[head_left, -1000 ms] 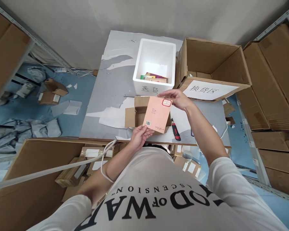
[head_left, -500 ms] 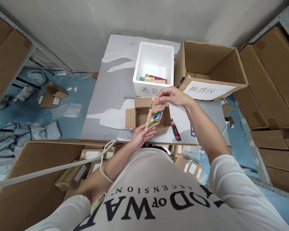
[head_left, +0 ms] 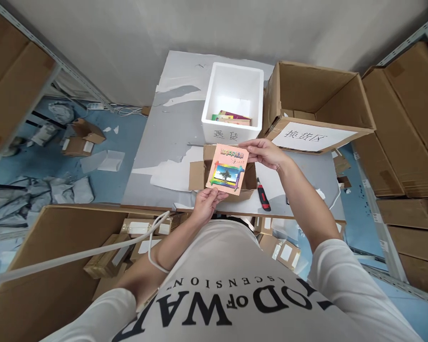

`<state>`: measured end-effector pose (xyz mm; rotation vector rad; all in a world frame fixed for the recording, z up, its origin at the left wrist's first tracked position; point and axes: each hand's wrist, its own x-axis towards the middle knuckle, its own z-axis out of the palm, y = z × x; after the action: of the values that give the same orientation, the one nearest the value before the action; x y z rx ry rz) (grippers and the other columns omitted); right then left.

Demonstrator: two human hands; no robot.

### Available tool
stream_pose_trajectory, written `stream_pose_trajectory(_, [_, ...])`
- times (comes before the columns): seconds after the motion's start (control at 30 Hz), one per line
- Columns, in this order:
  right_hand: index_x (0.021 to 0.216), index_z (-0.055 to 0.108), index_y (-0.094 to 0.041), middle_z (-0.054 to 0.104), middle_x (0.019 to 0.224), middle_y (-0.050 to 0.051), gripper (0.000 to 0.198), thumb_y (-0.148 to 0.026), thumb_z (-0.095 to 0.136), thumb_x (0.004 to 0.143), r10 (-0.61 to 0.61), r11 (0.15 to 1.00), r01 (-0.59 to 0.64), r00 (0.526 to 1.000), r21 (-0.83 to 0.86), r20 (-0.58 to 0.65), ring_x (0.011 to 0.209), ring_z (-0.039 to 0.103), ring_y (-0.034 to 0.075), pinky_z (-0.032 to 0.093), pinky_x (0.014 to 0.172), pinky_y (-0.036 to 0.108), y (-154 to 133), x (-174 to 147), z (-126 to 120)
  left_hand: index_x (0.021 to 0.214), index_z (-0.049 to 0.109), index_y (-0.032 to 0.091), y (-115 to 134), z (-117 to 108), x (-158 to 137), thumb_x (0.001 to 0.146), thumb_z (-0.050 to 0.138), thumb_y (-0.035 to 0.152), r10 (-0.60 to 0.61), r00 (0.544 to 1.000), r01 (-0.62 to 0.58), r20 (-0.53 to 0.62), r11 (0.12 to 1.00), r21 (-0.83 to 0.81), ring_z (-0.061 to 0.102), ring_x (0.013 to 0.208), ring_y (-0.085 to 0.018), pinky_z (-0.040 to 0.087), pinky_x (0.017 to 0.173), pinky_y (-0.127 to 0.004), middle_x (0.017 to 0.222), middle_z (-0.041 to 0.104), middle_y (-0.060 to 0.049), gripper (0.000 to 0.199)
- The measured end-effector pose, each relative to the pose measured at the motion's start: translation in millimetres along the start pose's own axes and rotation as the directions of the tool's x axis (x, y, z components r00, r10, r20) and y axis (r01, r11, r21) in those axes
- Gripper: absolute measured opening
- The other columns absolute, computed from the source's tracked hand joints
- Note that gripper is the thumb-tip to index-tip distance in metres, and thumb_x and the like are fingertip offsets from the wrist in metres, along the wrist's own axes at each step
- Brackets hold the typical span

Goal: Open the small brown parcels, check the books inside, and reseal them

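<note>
Between my two hands is a pink book [head_left: 227,169] with a tree picture on its cover, facing up toward me. My left hand [head_left: 207,204] pinches its lower left edge. My right hand [head_left: 266,153] grips the upper right corner, the fingers partly behind the cover. Below the book stands an open cardboard box [head_left: 197,175], its inside mostly covered from view. Just right of that box lies a red and black utility knife [head_left: 263,195] on the table.
A white foam box [head_left: 231,134] holding several books stands behind. Beside it is a large open carton [head_left: 324,135] with a handwritten label. A white cable [head_left: 128,243] crosses over a big carton [head_left: 46,266] at the lower left. Stacked cartons [head_left: 410,123] line the right.
The book has turned from a slanted, spine-showing pose to face me with its whole front cover. My right hand has shifted slightly down along its edge. The view has moved a little left.
</note>
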<state>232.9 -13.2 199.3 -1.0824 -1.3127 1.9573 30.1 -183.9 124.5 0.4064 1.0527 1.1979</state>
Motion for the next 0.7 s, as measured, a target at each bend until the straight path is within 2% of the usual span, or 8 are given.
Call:
stream_pose_trajectory(0.3, [0.097,0.073,-0.017,0.076,0.095,0.008,0.024,-0.024,0.077,0.075,0.027,0.999,-0.029,0.998,-0.038,-0.057,0.087,0.073,0.018,0.062,0.082,0.035,-1.9,0.0,-11.5,0.074,0.067,0.014,-1.2,6.0,8.5,0.061,0.082,0.051,-0.012,1.000,0.013,0.016,1.000,-0.009,0.073,0.078,-0.020,0.053,0.091,-0.039,0.077,0.074,-0.007,0.041])
stream_pose_trajectory(0.5, [0.096,0.074,-0.021,0.076,0.089,0.006,0.026,-0.027,0.080,0.071,0.078,0.977,-0.091,0.994,-0.194,-0.073,0.078,0.072,0.017,0.064,0.064,0.028,-1.3,12.3,-10.2,0.077,0.069,0.014,-4.4,5.7,20.8,0.061,0.081,0.052,-0.046,0.999,0.046,-0.017,0.999,0.003,0.073,0.079,-0.021,0.053,0.091,-0.039,0.082,0.075,-0.009,0.043])
stream_pose_trajectory(0.6, [0.093,0.075,-0.020,0.076,0.086,0.005,0.025,-0.025,0.081,0.069,0.036,0.976,-0.059,0.993,-0.211,-0.110,0.077,0.071,0.017,0.064,0.063,0.029,-11.3,22.0,-12.6,0.084,0.070,0.014,-2.0,4.7,27.7,0.063,0.081,0.051,-0.071,0.997,0.071,-0.013,0.997,-0.011,0.073,0.086,-0.023,0.052,0.093,-0.041,0.090,0.075,-0.011,0.044])
stream_pose_trajectory(0.7, [0.092,0.074,-0.017,0.075,0.088,0.006,0.023,-0.024,0.078,0.071,-0.069,0.972,0.023,0.980,-0.236,-0.187,0.080,0.071,0.019,0.064,0.069,0.033,-35.5,36.7,-26.0,0.094,0.070,0.015,4.8,1.0,32.5,0.066,0.079,0.052,-0.074,0.997,0.073,-0.020,0.997,-0.033,0.072,0.090,-0.024,0.051,0.095,-0.041,0.095,0.075,-0.011,0.047])
